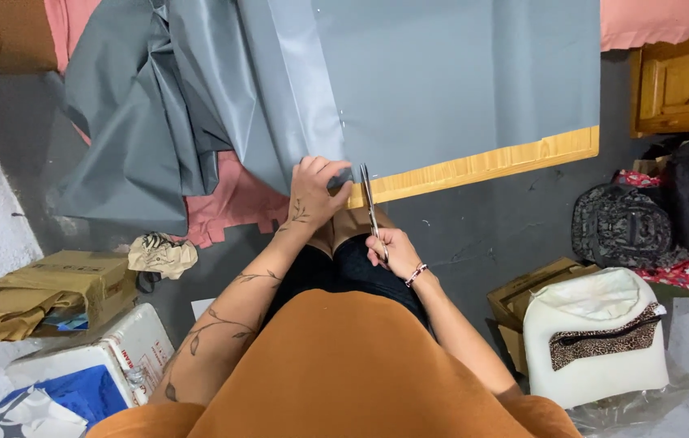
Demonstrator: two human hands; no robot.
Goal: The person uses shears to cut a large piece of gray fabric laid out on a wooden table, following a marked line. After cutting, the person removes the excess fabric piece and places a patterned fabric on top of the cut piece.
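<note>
A large grey sheet of fabric (458, 81) lies spread over a wooden board (482, 166), with more of it bunched up at the left (158, 113). My left hand (316, 191) pinches the sheet's near edge at the board's corner. My right hand (389, 251) grips a pair of metal scissors (370, 199), whose blades point away from me and meet the fabric edge just right of my left hand. My knees and dark shorts show below the hands.
Pink cloth (227, 207) lies under the grey sheet. Cardboard boxes (61, 288) and a white foam box (130, 345) sit at the left. At the right are a patterned backpack (620, 227), a white cushion with a leopard-print pouch (596, 337) and a wooden cabinet (681, 81).
</note>
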